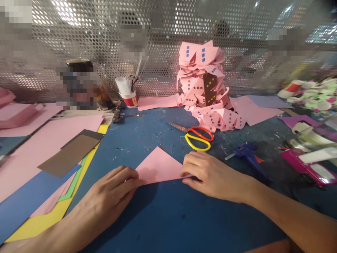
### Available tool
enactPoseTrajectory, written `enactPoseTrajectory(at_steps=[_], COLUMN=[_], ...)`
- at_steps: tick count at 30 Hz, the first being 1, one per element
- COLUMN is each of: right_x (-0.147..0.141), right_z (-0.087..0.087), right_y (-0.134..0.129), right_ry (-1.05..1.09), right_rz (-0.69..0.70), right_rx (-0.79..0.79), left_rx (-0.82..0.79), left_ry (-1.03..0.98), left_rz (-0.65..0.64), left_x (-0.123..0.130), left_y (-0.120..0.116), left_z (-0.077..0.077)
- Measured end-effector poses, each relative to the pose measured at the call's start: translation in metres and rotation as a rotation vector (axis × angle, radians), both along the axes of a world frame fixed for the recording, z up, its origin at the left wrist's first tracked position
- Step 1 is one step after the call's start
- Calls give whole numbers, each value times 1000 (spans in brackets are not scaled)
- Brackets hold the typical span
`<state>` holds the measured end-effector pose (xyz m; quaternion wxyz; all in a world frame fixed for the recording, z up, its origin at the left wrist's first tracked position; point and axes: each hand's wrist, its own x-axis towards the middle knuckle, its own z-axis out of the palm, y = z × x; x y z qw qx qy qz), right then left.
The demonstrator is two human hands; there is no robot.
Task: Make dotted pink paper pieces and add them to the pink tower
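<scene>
A pink sheet of paper (160, 166), folded into a triangle with its point away from me, lies on the blue table (168, 218). My left hand (116, 186) pinches its left corner between thumb and fingers. At the right corner, my right hand (201, 172) grips the paper with curled fingers. Both hands cover the corners they hold. Just beyond the right hand lie scissors (198, 138) with one red and one yellow handle, blades spread slightly and pointing left.
Behind the scissors stands a stack of folded pink paper pieces (201, 88) with small coloured squares. A blue glue gun (246, 153) and a magenta tool (308, 165) lie right. Coloured sheets (23, 168) spread left. A paper cup (129, 99) holds sticks near the perforated metal panel (163, 42).
</scene>
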<state>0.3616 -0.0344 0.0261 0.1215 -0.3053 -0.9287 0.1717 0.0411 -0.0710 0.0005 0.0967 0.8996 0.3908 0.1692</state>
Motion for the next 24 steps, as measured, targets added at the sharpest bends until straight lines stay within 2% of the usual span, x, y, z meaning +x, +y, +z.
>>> enactPoseTrajectory(at_steps=[6, 12, 16, 19, 24], right_x=[0, -1, -1, -1, -1], right_z=[-5, -8, -8, -8, -6], right_y=[1, 2, 2, 1, 0], right_ry=[33, 5, -12, -2, 14], right_rz=[-21, 16, 22, 21, 11], right_rx=[-39, 50, 81, 59, -15], left_rx=[55, 168, 216, 194, 53], left_ry=[45, 62, 76, 66, 12], left_rz=[-28, -62, -38, -30, 7], left_x=[-1, 4, 12, 11, 3], left_y=[0, 0, 0, 0, 1], left_z=[3, 17, 24, 20, 2])
